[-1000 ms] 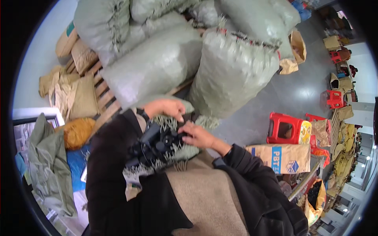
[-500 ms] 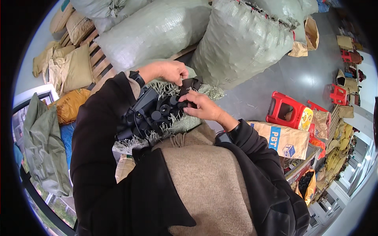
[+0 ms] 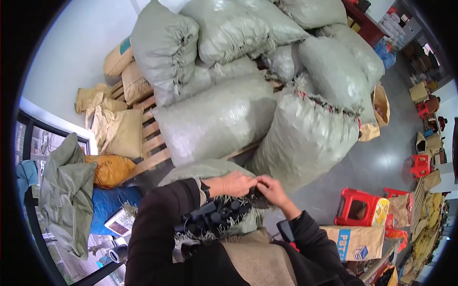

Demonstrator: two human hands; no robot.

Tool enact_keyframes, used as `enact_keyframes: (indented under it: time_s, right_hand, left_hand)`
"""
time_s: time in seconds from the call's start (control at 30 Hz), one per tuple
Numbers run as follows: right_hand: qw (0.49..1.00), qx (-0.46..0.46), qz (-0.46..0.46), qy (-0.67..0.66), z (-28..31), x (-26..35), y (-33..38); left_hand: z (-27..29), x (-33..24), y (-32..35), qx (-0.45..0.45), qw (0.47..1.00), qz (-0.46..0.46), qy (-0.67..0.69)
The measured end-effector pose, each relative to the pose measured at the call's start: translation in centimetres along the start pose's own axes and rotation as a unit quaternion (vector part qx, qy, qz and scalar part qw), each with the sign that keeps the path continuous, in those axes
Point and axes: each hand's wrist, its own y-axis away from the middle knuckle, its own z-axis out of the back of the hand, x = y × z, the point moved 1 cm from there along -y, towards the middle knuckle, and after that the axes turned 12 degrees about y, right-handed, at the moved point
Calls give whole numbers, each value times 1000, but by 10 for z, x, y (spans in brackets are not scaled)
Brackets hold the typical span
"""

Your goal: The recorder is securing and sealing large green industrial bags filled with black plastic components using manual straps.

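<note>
An open woven sack (image 3: pixel 247 224) with frayed edges sits in front of my body. It is full of black plastic-looking parts (image 3: pixel 220 215), some round and some boxy. Over its right side my left hand (image 3: pixel 232 184), with a dark watch on the wrist, is closed in a pinch. Its fingertips meet those of my right hand (image 3: pixel 273 188), which is pinched too. A small dark piece (image 3: pixel 256 194) shows just under the fingers. Its kind, and exactly what each hand grips, are hidden.
Large stuffed pale-green sacks (image 3: pixel 214 117) lie ahead on a wooden pallet (image 3: pixel 153 143); one big sack (image 3: pixel 307 138) stands close beyond my hands. Tan bags (image 3: pixel 125 131) and an orange bag (image 3: pixel 110 170) are left. A red stool (image 3: pixel 350 207) and a paper bag (image 3: pixel 360 242) stand right.
The view has tipped up, showing more sacks ahead. My right hand has moved from the sack's parts up to my left hand, and the fingertips now meet.
</note>
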Motion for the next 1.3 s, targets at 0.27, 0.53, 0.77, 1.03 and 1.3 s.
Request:
enact_keyframes:
  time_s: [0.27,0.53,0.77,1.03,1.3]
  right_hand:
    - [963,51,-116,-237,-23,-19,16]
    - [996,62,-38,-54,-20,-33,8]
    - [990,40,-76,-113,-22,-19,4]
    - [990,78,-38,-114,-20,-25,2]
    - [982,51,-65,-170,-27,-35,0]
  left_hand:
    - [10,4,4,-21,999,-29,-1]
    - [13,8,-5,-33,994,-106,-9]
    - [11,9,-1,-15,997,-72,-3]
    - [15,14,-4,-44,986,-163,-1]
    - [12,13,-7,28,997,-62,-23]
